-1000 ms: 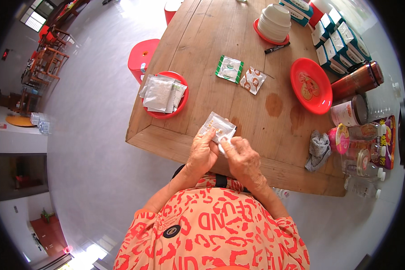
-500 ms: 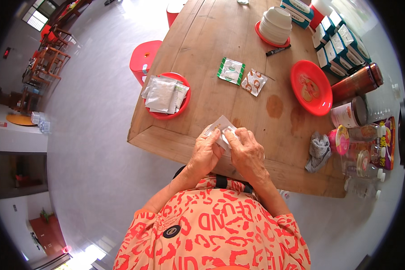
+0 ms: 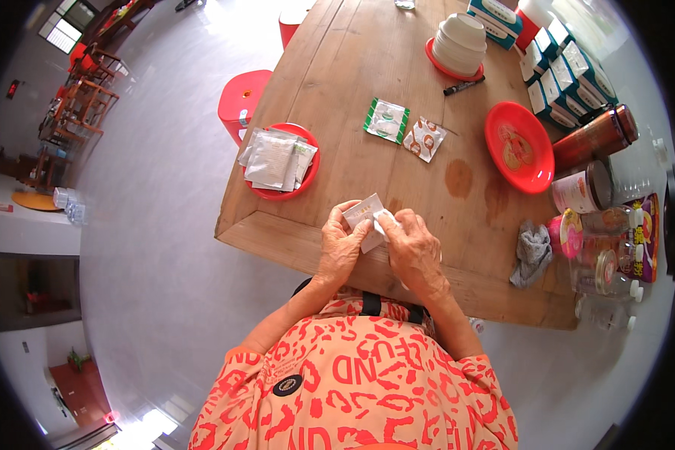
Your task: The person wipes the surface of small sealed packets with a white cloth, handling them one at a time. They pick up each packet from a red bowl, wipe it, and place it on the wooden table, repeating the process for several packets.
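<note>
Above the table's near edge, my left hand [image 3: 340, 241] is closed on a small flat white packet [image 3: 363, 213], with the thumb on its face. Close beside it, my right hand [image 3: 415, 251] pinches a crumpled white tissue-like piece [image 3: 383, 220] against the packet's right side. Bits of white also show beside the right hand's palm. Farther up the table lie a green-edged sachet [image 3: 387, 120] and a white sachet with brown rings [image 3: 425, 139]. To the left, several white packets [image 3: 270, 159] are piled in a red dish [image 3: 313, 174].
On the right are an empty-looking red plate [image 3: 519, 146], a grey cloth [image 3: 532, 253], a copper-coloured flask [image 3: 597, 138], a jar [image 3: 577, 190] and clear bottles. Stacked white bowls [image 3: 459, 46], a black marker [image 3: 463, 85] and tissue packs [image 3: 574, 79] stand farther back. A red stool [image 3: 244, 97] is at the left edge.
The left fingers have shifted a little on the packet, now spread behind its left edge. The right hand has turned slightly, and more of the crumpled white piece shows.
</note>
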`<control>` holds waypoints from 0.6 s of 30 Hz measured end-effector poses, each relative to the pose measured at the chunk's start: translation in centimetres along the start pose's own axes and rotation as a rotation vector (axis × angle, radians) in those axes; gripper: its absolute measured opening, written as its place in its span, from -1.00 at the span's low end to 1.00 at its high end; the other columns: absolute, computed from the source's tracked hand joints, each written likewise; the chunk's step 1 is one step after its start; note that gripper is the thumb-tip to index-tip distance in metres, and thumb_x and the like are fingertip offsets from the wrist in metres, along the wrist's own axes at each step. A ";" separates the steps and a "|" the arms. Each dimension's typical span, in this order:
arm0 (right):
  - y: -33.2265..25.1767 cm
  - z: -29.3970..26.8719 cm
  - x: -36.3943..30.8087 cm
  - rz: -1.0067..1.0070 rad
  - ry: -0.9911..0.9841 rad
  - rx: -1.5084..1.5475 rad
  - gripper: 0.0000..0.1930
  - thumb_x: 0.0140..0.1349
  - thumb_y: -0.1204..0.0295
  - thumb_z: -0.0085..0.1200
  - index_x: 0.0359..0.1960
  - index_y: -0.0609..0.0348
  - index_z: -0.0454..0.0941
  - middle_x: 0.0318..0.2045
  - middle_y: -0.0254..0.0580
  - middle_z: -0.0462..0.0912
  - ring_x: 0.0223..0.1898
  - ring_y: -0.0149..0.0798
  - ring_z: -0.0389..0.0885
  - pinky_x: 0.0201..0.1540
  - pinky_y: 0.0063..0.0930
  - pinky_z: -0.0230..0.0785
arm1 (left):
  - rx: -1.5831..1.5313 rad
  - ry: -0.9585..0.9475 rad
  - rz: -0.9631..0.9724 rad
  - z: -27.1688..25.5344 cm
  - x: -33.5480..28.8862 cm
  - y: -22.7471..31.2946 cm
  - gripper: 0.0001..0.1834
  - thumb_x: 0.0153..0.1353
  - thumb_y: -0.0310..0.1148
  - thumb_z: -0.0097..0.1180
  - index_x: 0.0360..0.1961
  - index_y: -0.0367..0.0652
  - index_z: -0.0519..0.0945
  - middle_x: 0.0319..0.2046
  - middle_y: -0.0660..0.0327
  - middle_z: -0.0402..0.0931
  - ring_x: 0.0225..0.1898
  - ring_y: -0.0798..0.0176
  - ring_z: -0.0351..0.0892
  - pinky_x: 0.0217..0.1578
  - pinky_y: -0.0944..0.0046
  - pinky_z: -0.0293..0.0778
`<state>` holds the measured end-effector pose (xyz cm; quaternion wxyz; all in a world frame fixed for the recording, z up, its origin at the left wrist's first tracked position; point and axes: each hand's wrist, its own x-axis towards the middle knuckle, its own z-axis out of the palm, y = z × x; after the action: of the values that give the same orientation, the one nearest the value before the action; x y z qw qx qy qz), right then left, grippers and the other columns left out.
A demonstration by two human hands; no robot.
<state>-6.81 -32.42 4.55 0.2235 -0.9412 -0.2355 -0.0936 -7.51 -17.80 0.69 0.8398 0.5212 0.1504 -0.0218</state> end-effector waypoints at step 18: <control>1.9 0.1 -2.3 0.087 -0.165 0.245 -0.65 0.05 0.60 0.09 -0.08 0.06 0.57 -0.25 -0.14 0.50 -0.20 -0.04 0.56 -0.24 -0.23 0.46 | 0.522 0.174 0.409 -5.3 4.2 8.7 -0.64 0.24 -0.63 0.10 0.05 -0.23 0.40 -0.41 0.25 0.57 -0.35 0.47 0.55 -0.33 0.44 0.46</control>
<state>-7.84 -34.76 3.09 0.3203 -0.9208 -0.2215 0.0232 -3.08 -8.65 4.93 0.6492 0.7377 0.1031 0.1538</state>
